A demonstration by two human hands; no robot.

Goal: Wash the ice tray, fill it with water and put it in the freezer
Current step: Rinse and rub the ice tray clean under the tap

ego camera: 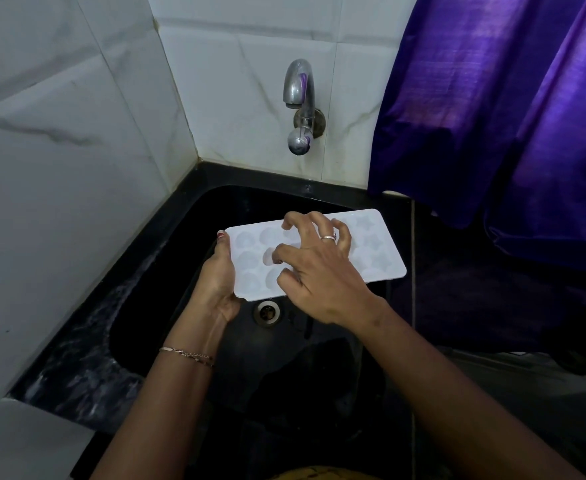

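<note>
Both forearms reach forward over black sink [166,289]. Left hand [219,277], palm inward, fingers gripping left end of white plastic ice tray [381,252], held level above drain [267,311]. Right hand [322,271] palm down, fingers [314,221] spread, half-bent, tips pressing tray cups.

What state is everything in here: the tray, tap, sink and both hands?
ice tray: held over the sink, cavities up
tap: no water running
sink: drain unplugged
left hand: grips the tray's left end
right hand: bent fingers spread over the cavities
</note>
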